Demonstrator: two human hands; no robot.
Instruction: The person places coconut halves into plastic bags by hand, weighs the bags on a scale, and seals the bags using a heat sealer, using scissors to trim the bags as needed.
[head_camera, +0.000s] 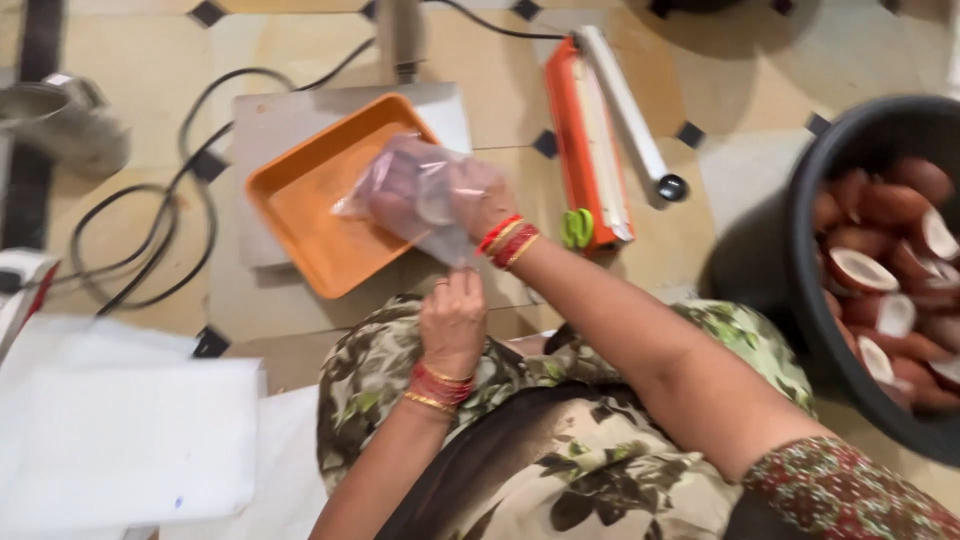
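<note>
Nearest the lens, a lap draped in floral patterned cloth (560, 470), seated on a tiled floor (130, 60). At right, a large dark tub (815, 310) heaped with halved coconut pieces (880, 270), brown shells and white flesh showing. At left, a stack of white sheets (130, 440) on the floor. Ahead, a pale board (270, 125) carrying an orange tray (330, 210); just beside it, an orange heat sealer (590, 140) with its white arm raised, black cables (170, 200) looping away. Above the tray's near edge, a clear plastic bag (420, 195) pulled over the right hand (470, 200), grip inside the bag, too blurred to tell whether wide or narrow. Left hand (452, 320) just below, fingers pinching the bag's lower edge in a narrow grip. Red and gold bangles (508, 240) on both wrists.
</note>
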